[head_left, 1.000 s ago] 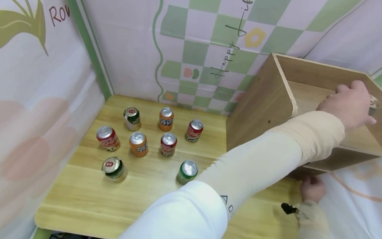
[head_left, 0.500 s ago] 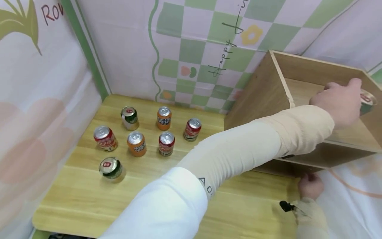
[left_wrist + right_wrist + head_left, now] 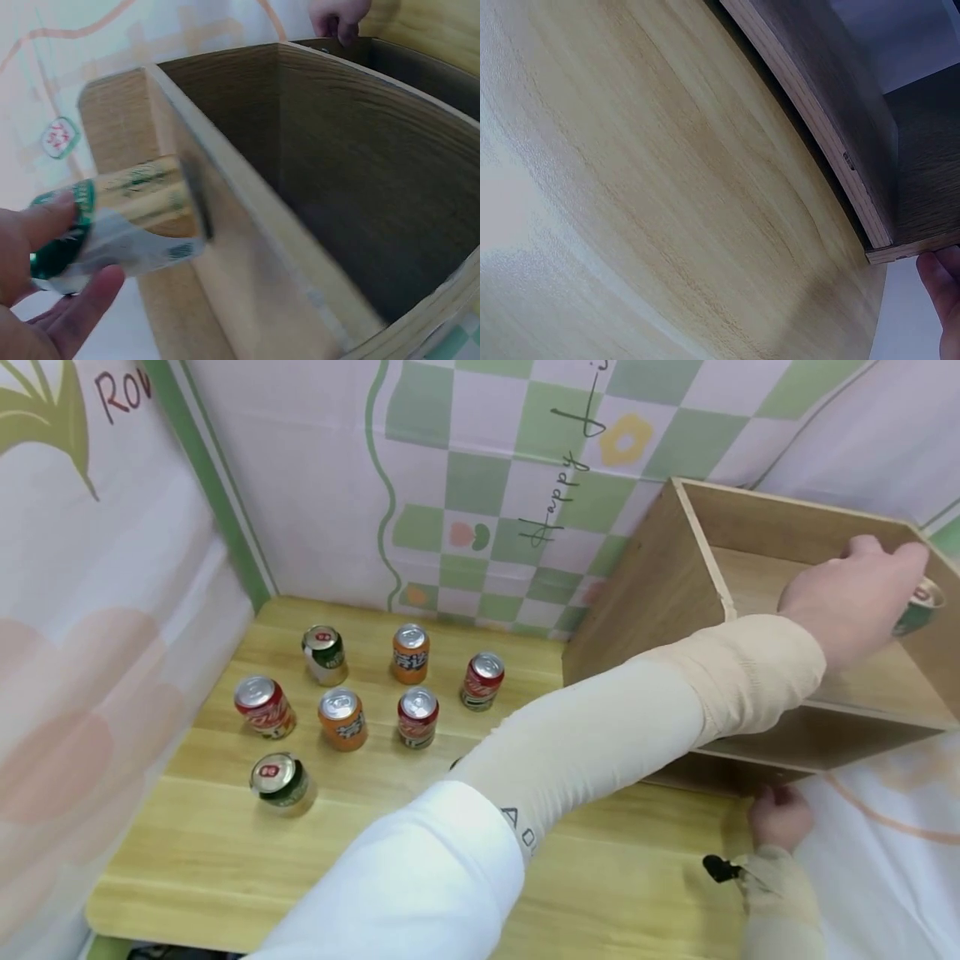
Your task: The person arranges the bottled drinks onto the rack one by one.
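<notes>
My left hand [image 3: 851,602] grips a green and gold drink can [image 3: 918,607] over the top compartment of a wooden shelf unit [image 3: 630,585]. In the left wrist view, thumb and fingers hold the can [image 3: 142,221] on its side, its far end right at the shelf board [image 3: 225,262]. My right hand [image 3: 780,818] holds the lower corner of the unit at the front right. In the right wrist view, its fingers [image 3: 939,281] lie against the board's end; the rest of the hand is out of that view.
Upright on the wooden table [image 3: 187,877] stand several cans: red ones [image 3: 267,707], orange ones [image 3: 342,720] and green-gold ones [image 3: 280,779]. My left arm [image 3: 585,752] crosses over the table and mostly hides another can. Printed cloth walls [image 3: 315,485] border the table.
My left hand, holding the can, first shifted slightly left, then tilted somewhat. The left forearm has swung left over the green can on the table. The right hand stays at the shelf corner.
</notes>
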Demonstrator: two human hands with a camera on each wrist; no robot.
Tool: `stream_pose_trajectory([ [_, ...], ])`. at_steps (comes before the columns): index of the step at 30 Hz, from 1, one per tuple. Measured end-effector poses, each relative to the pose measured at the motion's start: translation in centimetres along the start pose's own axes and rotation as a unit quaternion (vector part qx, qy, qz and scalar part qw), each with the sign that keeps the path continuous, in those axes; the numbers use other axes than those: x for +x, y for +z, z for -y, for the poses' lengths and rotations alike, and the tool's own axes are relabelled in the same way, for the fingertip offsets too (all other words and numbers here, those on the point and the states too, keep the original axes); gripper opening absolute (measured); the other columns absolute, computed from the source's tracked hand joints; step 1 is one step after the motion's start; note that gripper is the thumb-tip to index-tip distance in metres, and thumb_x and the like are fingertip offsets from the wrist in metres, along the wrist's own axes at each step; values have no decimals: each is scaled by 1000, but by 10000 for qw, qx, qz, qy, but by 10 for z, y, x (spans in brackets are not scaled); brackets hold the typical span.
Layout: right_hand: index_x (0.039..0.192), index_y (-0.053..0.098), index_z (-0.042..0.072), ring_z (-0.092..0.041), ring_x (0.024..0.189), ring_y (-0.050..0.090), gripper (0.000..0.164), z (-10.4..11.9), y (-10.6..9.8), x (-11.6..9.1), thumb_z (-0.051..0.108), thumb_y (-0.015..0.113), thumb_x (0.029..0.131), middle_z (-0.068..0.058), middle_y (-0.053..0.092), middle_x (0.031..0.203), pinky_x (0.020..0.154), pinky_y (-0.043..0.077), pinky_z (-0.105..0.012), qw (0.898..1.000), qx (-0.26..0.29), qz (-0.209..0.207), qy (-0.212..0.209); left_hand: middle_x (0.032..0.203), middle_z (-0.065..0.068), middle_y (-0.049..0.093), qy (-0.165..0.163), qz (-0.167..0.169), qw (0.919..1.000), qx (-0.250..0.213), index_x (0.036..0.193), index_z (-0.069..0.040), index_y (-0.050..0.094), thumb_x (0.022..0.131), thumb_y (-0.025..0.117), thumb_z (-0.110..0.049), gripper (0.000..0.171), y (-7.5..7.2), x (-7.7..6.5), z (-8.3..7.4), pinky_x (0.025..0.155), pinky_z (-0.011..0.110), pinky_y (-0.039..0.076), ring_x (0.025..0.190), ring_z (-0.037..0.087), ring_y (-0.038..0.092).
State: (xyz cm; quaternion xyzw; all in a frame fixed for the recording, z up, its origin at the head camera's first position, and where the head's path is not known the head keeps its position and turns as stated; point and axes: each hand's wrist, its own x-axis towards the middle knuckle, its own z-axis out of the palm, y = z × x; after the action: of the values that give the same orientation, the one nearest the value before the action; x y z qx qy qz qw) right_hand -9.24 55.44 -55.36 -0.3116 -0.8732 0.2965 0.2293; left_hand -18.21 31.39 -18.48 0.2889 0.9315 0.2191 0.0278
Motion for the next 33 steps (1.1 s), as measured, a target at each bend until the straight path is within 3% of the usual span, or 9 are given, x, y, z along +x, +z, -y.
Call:
stream_pose_trajectory([
  [6, 115, 64, -13, -20, 82, 51, 36, 2, 0, -2, 17, 51, 101, -34, 63, 105, 77, 39, -24, 9998, -35, 122, 159, 120, -16, 36, -138, -373, 9991, 140, 133, -41, 37, 104, 57, -36, 35, 10, 1, -4, 55, 15, 43, 75, 0, 51],
  [10, 120, 62, -13, -31, 91, 52, 38, 4, 1, -4, 18, 50, 102, -36, 61, 118, 84, 42, -26, 9997, -52, 148, 202, 123, -17, 35, -271, -422, 9986, 172, 131, -40, 38, 108, 49, -32, 27, 14, 4, -7, 51, 15, 43, 70, -1, 50],
  [15, 116, 64, -13, -6, 75, 48, 36, 4, 3, -5, 17, 51, 101, -34, 63, 107, 74, 37, -20, 9998, 45, 82, 147, 118, -16, 36, -264, -822, 9938, 696, 129, -36, 40, 110, 38, -30, 20, 21, 8, -4, 44, 13, 41, 57, -5, 48],
  [18, 115, 64, -13, 8, 68, 39, 36, 0, 4, -3, 18, 52, 101, -19, 65, 90, 72, 36, -18, 9997, 161, 102, 151, 115, -14, 38, -420, -1079, 9899, 823, 132, -34, 39, 108, 43, -32, 24, 25, 9, -4, 44, 12, 41, 57, -6, 48],
  [21, 114, 64, -13, 13, 65, 36, 37, -7, 4, -3, 19, 53, 100, 3, 59, 78, 71, 36, -17, 9996, 197, 111, 191, 115, -13, 40, -698, -1056, 9911, 403, 133, -35, 36, 105, 51, -37, 32, 25, 6, -6, 48, 14, 42, 64, -3, 50],
  [24, 115, 64, -14, 12, 64, 37, 37, -10, 1, -5, 19, 54, 100, 10, 55, 77, 70, 37, -19, 9993, 221, 164, 266, 119, -14, 39, -714, -680, 9950, -181, 141, -45, 30, 107, 46, -41, 38, 25, -2, -10, 52, 18, 42, 73, 1, 51],
  [28, 116, 62, -14, 11, 65, 36, 36, -7, -2, -9, 17, 52, 100, -12, 62, 85, 70, 37, -20, 9995, 160, 145, 226, 137, -13, 33, -435, -182, 9988, -111, 152, -56, 16, 111, 30, -41, 46, 27, -16, -15, 65, 19, 43, 93, 3, 50],
  [31, 117, 62, -15, 12, 67, 34, 37, -4, -3, -11, 16, 50, 100, -31, 62, 103, 71, 36, -20, 9997, 101, 105, 184, 149, -9, 27, -393, -133, 9985, 367, 157, -52, 13, 110, 29, -42, 50, 28, -22, -18, 77, 19, 42, 109, 5, 47],
  [33, 116, 62, -15, 13, 68, 33, 36, -2, -4, -13, 15, 50, 100, -36, 61, 109, 71, 36, -21, 9998, 55, 77, 153, 152, -6, 25, -415, -99, 9978, 510, 159, -49, 11, 110, 27, -41, 51, 28, -24, -20, 82, 19, 39, 111, 6, 46],
])
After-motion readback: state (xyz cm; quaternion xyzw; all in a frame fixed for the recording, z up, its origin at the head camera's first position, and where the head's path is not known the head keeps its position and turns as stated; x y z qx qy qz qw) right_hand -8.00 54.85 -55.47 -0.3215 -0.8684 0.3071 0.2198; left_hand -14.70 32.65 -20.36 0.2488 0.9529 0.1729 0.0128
